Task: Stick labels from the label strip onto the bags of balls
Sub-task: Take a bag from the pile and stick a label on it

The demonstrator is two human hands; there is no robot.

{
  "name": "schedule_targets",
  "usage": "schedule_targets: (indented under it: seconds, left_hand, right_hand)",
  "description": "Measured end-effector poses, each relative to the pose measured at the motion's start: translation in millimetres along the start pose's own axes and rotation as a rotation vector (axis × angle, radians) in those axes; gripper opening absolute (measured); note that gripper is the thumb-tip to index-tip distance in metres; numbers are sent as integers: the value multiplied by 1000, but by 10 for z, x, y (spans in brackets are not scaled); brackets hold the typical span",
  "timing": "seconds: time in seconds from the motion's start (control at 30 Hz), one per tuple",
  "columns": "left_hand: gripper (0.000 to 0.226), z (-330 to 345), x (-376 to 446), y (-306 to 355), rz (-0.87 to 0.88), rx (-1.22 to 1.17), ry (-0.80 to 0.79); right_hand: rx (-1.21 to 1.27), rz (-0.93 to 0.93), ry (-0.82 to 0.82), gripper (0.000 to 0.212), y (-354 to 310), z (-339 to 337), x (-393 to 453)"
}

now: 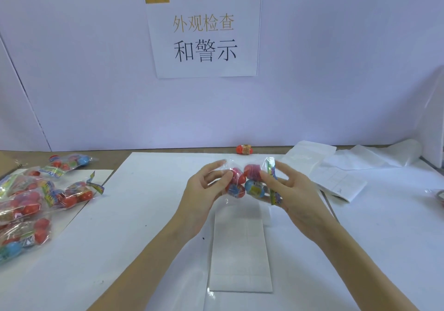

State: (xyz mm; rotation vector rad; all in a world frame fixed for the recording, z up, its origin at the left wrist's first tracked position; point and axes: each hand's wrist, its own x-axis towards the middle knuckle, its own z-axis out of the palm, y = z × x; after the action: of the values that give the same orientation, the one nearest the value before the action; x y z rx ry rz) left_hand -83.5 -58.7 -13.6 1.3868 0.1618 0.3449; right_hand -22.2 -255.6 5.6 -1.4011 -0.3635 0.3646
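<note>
A clear bag of balls (pixel 245 182) with red, pink and blue balls and a colourful header card is held up above the table between both hands. My left hand (pixel 206 190) grips its left end with thumb and fingers. On the right, my right hand (pixel 290 190) holds the end with the header card. Flat on the white sheet below the bag lies a white label strip (pixel 240 248), in front of me.
Several bags of balls (pixel 31 205) are piled at the left of the table. A loose red ball (pixel 244 149) sits by the back wall. More white label sheets and backing paper (pixel 336 173) lie at the right. A paper sign (pixel 204 32) hangs on the wall.
</note>
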Motion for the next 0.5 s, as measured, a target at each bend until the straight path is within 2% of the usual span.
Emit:
schedule_targets:
  seconds: [0.1,0.17,0.23,0.33,0.4,0.5]
  left_hand:
    - [36,-1,-3,-17,0,59,6]
    - [35,13,-3,-19,-20,36,18]
    - [32,21,5,-6,-29,23,76]
    - [14,33,14,-8,16,43,177]
    - [12,21,10,-11,55,77,246]
    - [12,-24,20,-13,67,93,277]
  right_hand:
    - [-20,25,103,41,61,10,14]
    - [31,40,147,33,97,-3,21]
    - [95,45,116,30,88,9,13]
    - [49,6,118,38,88,29,12]
    - [33,28,39,42,84,33,4]
    - [100,68,-71,35,71,15,-12]
